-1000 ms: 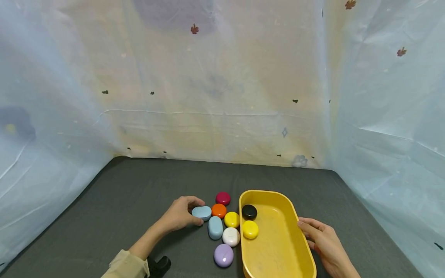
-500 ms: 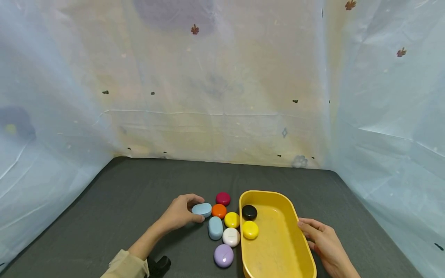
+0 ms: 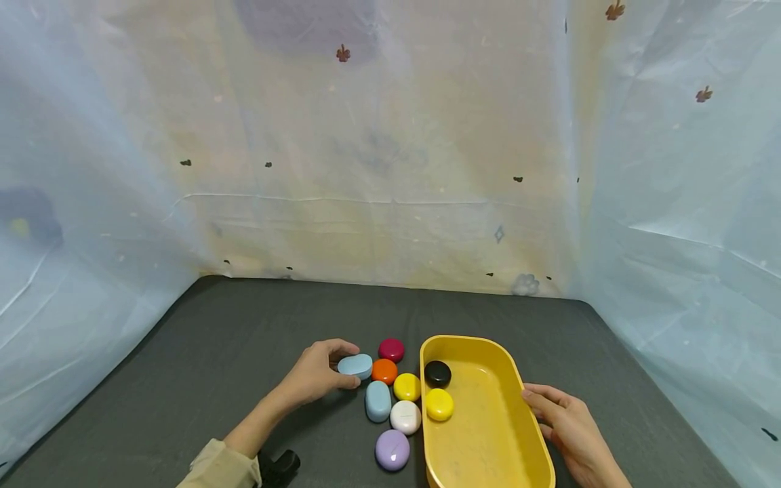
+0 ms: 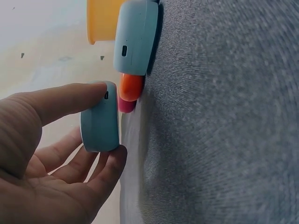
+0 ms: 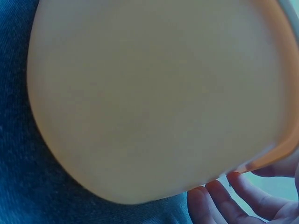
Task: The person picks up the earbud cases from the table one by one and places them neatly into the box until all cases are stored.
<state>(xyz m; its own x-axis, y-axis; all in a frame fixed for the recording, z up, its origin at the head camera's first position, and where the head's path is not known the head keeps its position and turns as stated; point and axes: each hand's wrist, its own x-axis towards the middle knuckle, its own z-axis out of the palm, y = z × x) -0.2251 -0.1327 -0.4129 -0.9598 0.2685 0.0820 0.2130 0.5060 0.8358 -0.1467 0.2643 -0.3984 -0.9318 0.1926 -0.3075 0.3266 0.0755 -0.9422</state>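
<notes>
In the head view my left hand (image 3: 319,371) pinches a light blue oval case (image 3: 355,367) between thumb and fingers. The left wrist view shows this case (image 4: 99,119) held on edge, with a small charging-port slot near the thumb. A second light blue case (image 3: 378,401) lies just in front of it on the cloth. My right hand (image 3: 572,427) grips the right rim of a yellow plastic tray (image 3: 488,447); in the right wrist view its fingertips touch the tray's outer wall (image 5: 149,102). Inside the tray sit a black round piece (image 3: 437,373) and a yellow one (image 3: 440,404).
Between left hand and tray, more glossy round pieces lie on the dark cloth (image 3: 293,305): crimson (image 3: 392,350), orange (image 3: 384,371), yellow (image 3: 407,387), white (image 3: 405,417) and purple (image 3: 392,450). Patterned plastic sheeting (image 3: 390,169) walls the back and sides.
My left hand has raised the light blue case slightly, and it now tilts a little. The right hand and tray have stayed put.
</notes>
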